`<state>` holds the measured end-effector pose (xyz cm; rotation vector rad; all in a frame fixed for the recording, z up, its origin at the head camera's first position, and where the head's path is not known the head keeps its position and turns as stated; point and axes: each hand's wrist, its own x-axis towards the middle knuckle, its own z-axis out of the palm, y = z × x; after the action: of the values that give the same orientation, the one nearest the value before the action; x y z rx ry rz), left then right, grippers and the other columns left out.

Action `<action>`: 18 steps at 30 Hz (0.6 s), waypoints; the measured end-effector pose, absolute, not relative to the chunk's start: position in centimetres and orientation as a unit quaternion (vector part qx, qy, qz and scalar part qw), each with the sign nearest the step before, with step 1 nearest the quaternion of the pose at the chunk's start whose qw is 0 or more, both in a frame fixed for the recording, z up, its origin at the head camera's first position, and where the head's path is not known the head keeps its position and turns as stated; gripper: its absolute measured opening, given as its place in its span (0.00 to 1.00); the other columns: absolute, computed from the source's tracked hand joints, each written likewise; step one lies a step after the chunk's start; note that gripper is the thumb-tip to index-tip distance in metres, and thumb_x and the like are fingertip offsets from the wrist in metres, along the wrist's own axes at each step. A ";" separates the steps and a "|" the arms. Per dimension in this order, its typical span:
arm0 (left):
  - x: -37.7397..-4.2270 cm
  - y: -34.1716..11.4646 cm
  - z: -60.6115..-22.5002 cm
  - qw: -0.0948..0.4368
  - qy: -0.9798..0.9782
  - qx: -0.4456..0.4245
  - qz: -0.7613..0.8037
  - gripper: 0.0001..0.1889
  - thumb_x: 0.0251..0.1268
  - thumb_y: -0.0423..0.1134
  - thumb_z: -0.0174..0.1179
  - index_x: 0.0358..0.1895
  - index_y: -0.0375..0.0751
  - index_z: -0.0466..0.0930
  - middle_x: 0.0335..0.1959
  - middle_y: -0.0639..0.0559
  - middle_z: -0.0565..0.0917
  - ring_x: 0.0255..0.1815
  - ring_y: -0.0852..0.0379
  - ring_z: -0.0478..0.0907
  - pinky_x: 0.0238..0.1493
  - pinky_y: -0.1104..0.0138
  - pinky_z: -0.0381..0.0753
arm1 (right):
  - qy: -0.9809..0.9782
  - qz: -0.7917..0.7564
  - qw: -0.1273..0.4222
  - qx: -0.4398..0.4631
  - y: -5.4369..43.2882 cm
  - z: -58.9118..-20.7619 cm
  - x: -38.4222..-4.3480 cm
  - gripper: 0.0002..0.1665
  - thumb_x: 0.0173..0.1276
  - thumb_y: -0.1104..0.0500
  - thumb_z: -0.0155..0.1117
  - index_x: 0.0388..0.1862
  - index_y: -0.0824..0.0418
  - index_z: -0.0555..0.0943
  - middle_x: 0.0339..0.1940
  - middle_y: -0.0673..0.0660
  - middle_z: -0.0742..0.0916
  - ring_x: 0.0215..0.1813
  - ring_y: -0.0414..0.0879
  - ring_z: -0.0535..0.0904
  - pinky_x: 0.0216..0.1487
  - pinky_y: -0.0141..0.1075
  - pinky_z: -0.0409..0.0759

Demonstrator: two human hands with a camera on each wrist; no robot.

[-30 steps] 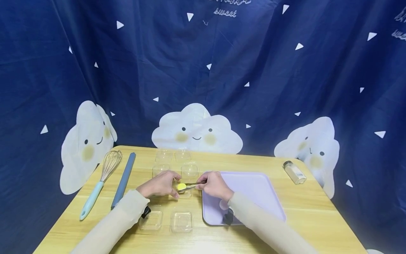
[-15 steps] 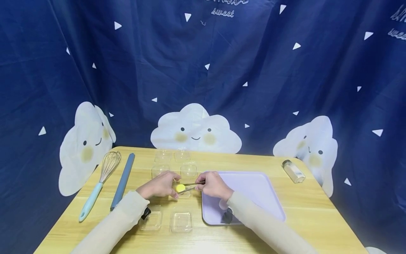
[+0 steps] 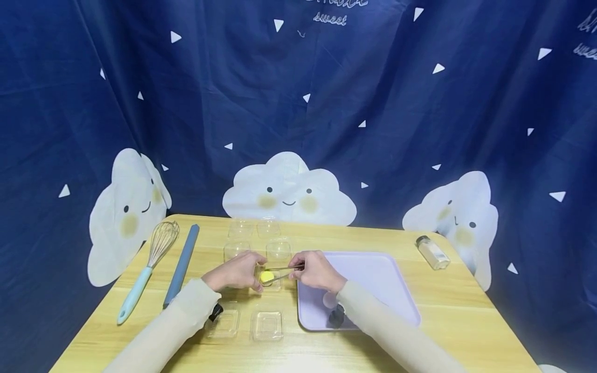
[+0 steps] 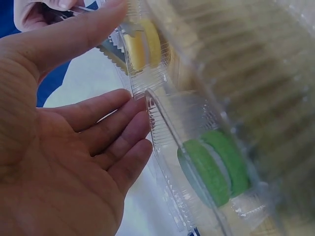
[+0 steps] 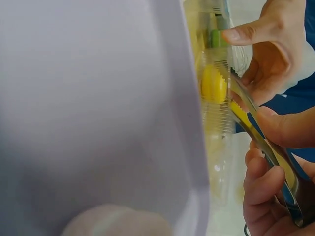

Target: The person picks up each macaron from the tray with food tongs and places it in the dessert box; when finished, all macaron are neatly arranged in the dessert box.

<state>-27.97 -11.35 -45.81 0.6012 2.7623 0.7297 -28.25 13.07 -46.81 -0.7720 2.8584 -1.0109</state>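
My right hand (image 3: 319,270) grips metal tongs (image 5: 263,140) with serrated tips. The tips stand apart over the near wall of a clear plastic box (image 5: 219,115), either side of a yellow macaron (image 3: 267,278) that sits in the box. At the left of that box is my left hand (image 3: 240,270), its thumb and fingers spread with the fingertips right at the clear wall. A green macaron (image 4: 211,167) lies in the neighbouring box, seen in the left wrist view; the left hand hides it in the head view.
A lilac tray (image 3: 373,269) holding a pale round macaron (image 3: 329,300) lies under the right forearm. Several more clear boxes (image 3: 267,325) stand in rows. A whisk (image 3: 148,272) and a blue-grey rod (image 3: 182,267) lie left; a black-capped shaker (image 3: 432,253) lies far right.
The tongs' tips have spread apart from the yellow macaron, which now sits slightly lower in the box. My left hand has stayed in place.
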 end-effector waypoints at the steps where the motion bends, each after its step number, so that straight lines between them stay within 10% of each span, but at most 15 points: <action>1: -27.9 -11.4 -45.8 0.114 0.940 0.202 0.251 0.43 0.39 0.40 0.83 0.66 0.35 0.77 0.65 0.42 0.81 0.70 0.40 0.72 0.74 0.43 0.70 | 0.914 -0.323 0.007 -0.247 13.1 -46.7 -28.2 0.10 0.59 0.57 0.77 0.38 0.59 0.89 0.30 0.46 0.90 0.32 0.34 0.81 0.38 0.27 0.81; 18: -26.2 -15.8 -41.3 0.004 0.926 0.238 0.292 0.46 0.49 0.56 0.78 0.70 0.38 0.72 0.66 0.42 0.79 0.64 0.41 0.77 0.64 0.45 0.79 | 0.896 -0.390 -0.033 -0.211 15.0 -43.6 -28.5 0.08 0.60 0.59 0.76 0.39 0.52 0.88 0.36 0.49 0.92 0.39 0.38 0.87 0.44 0.29 0.86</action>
<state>-26.16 -15.79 -41.30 0.7452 2.9029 0.9153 -28.50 14.95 -43.60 -0.6769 2.8751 -1.2523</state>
